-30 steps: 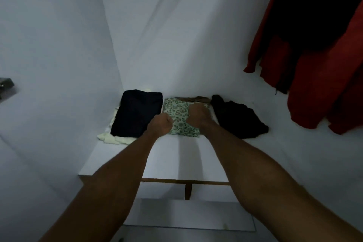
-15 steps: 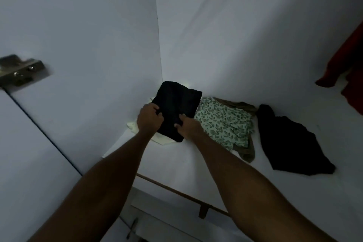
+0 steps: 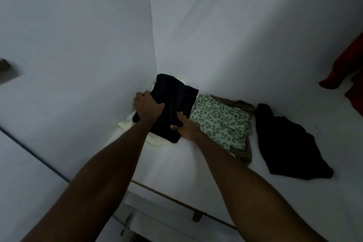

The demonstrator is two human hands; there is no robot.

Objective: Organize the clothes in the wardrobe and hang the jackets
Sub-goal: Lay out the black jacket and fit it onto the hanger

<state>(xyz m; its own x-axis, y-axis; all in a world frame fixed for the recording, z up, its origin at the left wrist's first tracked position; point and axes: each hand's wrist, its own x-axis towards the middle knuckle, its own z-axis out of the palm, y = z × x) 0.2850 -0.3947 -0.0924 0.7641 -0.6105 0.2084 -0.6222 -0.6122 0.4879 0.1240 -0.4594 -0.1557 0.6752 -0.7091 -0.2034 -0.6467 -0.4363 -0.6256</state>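
Both hands on the folded dark garment (image 3: 172, 104), sitting in the back-left corner of the white wardrobe shelf (image 3: 176, 167). My left hand (image 3: 148, 107) grips its left edge, fingers curled over the fabric and round the side. My right hand (image 3: 186, 126) is at its near-right edge, thumb on top of the cloth, fingers tucked at or under the edge; can't tell how far under.

The dark garment lies on a cream folded piece (image 3: 157, 139), which sticks out at the near-left and near side.

Just right of it, touching: folded green leaf-print garment (image 3: 222, 122), stacked on an olive-brown piece (image 3: 243, 153) that shows at the back and near-right edges. Further right, apart from that stack: a crumpled black garment (image 3: 288, 143), loose on the shelf, not folded.

Far right edge of view: red garment (image 3: 341, 72) hanging, only partly in frame.

Metal hinge (image 3: 5, 68) on the left panel, blurred.

No labels, brands or writing readable on anything; light is dim.
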